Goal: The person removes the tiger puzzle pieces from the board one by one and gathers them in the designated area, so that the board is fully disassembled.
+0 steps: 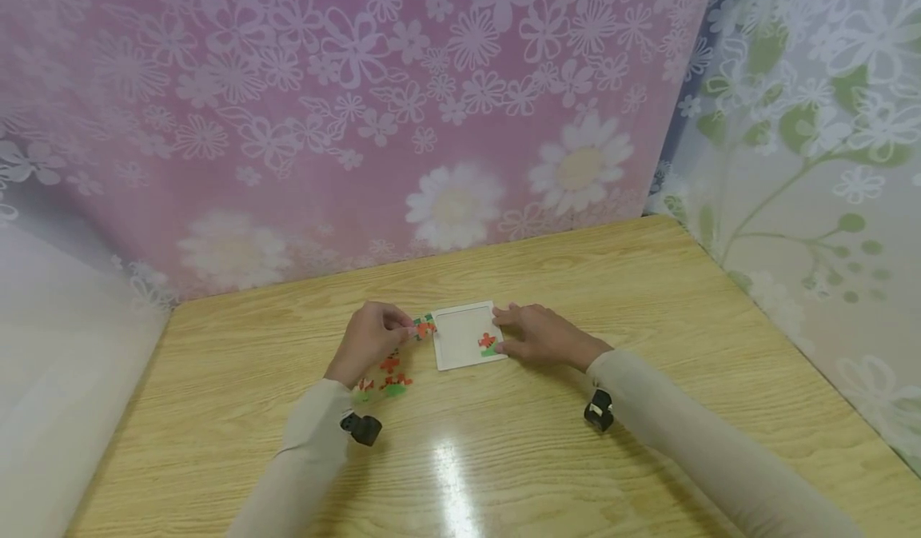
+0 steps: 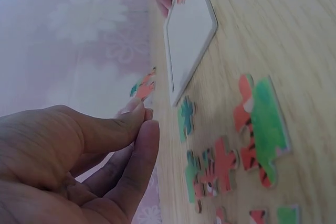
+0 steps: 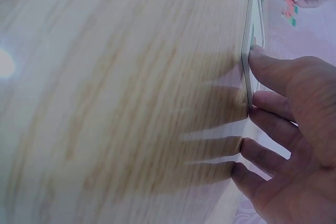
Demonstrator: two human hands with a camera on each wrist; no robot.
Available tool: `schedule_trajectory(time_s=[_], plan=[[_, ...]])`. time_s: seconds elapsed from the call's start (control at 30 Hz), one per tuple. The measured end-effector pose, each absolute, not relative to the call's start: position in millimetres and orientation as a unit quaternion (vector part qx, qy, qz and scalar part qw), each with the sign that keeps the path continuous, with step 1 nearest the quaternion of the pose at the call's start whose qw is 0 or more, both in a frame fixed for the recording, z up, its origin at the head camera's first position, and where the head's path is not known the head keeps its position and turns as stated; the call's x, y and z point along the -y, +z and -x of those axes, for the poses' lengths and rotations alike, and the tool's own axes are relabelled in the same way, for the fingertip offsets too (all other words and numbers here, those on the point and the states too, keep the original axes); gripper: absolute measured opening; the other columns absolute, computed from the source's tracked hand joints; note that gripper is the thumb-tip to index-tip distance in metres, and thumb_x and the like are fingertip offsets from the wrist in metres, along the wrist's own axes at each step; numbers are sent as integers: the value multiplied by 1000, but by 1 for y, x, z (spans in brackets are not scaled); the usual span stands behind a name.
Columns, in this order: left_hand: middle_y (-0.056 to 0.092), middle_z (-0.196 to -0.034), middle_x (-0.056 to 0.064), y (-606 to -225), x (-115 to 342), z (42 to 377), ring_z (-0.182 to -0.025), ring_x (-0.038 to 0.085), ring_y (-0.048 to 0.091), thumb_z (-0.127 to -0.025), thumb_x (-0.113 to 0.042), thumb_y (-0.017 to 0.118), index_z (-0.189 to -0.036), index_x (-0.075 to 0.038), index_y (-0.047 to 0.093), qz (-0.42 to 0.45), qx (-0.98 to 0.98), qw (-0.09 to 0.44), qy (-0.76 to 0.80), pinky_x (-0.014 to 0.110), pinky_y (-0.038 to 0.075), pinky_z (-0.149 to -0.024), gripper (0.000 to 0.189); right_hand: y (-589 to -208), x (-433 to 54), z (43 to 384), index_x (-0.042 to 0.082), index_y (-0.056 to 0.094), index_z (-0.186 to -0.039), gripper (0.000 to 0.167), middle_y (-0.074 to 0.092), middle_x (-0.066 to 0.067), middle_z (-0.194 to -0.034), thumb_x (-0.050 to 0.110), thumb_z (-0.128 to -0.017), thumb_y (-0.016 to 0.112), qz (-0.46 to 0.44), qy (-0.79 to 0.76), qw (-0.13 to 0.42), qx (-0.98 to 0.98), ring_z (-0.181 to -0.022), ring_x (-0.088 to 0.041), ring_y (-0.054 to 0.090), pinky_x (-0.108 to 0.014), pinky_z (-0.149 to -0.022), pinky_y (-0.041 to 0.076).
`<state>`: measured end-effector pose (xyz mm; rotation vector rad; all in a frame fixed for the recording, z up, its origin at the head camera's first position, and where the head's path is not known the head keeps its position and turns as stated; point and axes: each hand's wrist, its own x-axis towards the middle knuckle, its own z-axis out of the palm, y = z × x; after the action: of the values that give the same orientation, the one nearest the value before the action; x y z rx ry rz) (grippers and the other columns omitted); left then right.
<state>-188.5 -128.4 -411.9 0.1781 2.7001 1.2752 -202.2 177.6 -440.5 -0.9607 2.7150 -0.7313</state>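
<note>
My left hand (image 1: 367, 342) pinches a puzzle piece (image 1: 424, 328), orange-red and green, between thumb and index finger. The piece is raised above the table, by the left edge of a white square puzzle tray (image 1: 455, 336). Inside the tray, at its lower right corner, lies one red and green piece (image 1: 487, 341). My right hand (image 1: 541, 336) rests at the tray's right edge, fingers spread and gently bent, with the thumb touching the rim near that piece. Several loose pieces (image 2: 266, 124) with orange, black and green print lie below the left hand.
The tray and pieces lie on a light wood-grain table (image 1: 547, 442). A pink flowered backdrop (image 1: 345, 122) stands behind it, and a pale leafy one (image 1: 813, 202) on the right. Glare (image 1: 452, 482) shows on the near tabletop.
</note>
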Motion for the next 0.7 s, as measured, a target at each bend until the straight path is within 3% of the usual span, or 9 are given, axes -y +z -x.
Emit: schedule_trajectory(time_s=[0.27, 0.47, 0.7], plan=[[71, -85, 9, -412, 137, 184, -73, 26, 66, -94, -13, 75, -94, -8, 78, -48, -912, 87, 398, 32, 50, -61, 7, -439, -178, 201, -6, 60, -136, 50, 49, -18, -149, 25, -97, 70, 315, -248, 87, -912, -139, -44, 42, -57, -113, 33], [69, -80, 6, -414, 140, 182, -68, 20, 58, -94, -15, 75, -91, -10, 78, -44, -920, 109, 374, 32, 48, -60, 7, -442, -178, 202, -6, 61, -135, 50, 50, -20, -147, 25, -97, 71, 322, -249, 81, -910, -138, -46, 43, -58, -112, 34], [69, -77, 7, -417, 139, 180, -65, 20, 58, -93, -13, 75, -87, -9, 77, -39, -919, 119, 374, 32, 48, -59, 8, -441, -178, 203, -6, 60, -136, 51, 49, -19, -148, 25, -97, 71, 323, -252, 83, -908, -138, -45, 42, -57, -112, 34]])
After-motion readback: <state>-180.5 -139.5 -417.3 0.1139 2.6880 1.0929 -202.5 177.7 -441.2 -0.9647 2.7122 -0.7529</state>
